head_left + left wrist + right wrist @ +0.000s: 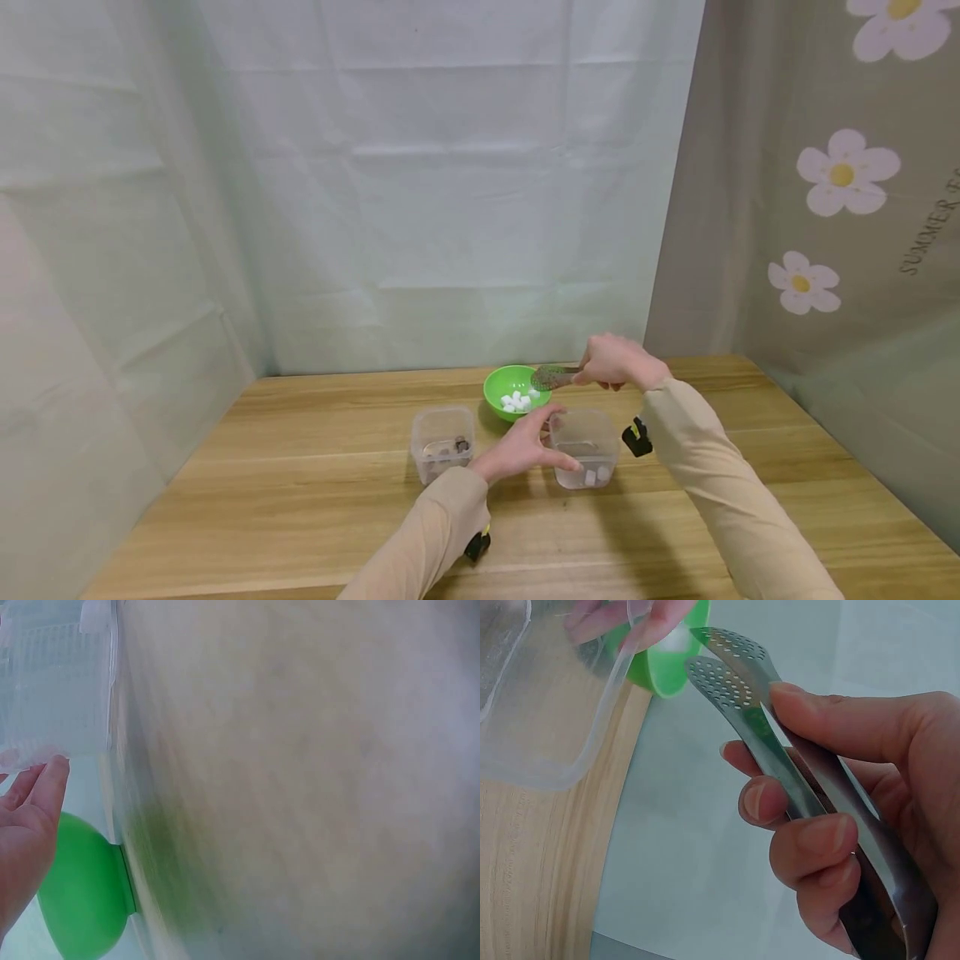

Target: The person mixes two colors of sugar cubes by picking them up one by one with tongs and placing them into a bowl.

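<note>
My right hand grips metal tongs with perforated heads. Their two heads stand slightly apart with nothing between them, over the right rim of a green bowl. Several small white cubes lie in that bowl. On the left side of a clear plastic container, my left hand holds on, thumb at the front and fingers toward the back. A couple of white cubes show low in this container. In the left wrist view, the fingertips meet its wall.
Left of my left hand stands a second clear container with dark brown pieces inside. All of it rests on a wooden table. Pale cloth hangs behind the table, and flowered cloth hangs on the right.
</note>
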Motion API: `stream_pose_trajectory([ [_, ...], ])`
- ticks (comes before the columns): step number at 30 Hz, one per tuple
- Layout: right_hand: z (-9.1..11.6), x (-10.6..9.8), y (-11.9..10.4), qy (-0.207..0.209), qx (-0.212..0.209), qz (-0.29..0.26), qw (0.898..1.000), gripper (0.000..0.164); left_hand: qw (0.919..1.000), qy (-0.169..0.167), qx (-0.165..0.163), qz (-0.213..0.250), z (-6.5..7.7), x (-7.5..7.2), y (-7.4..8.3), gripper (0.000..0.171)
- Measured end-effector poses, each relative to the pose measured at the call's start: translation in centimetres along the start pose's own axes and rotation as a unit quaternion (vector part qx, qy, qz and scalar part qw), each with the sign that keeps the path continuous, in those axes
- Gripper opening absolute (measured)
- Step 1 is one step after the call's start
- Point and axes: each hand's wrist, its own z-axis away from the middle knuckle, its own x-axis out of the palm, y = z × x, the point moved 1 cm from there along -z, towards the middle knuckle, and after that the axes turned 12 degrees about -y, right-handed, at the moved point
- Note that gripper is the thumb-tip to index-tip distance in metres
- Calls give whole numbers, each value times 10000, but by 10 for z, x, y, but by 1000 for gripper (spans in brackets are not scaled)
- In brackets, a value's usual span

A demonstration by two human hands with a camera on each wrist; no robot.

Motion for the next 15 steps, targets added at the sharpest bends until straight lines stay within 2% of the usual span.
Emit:
stream_pose_trajectory([
  [7, 6, -5, 0, 107, 54, 126, 9998, 26, 10000, -23, 68, -51, 0, 0, 2, 71],
  [15, 25, -13, 8, 128, 437, 195, 9988, 33, 9997, 82, 59, -213, 1, 1, -1, 74],
])
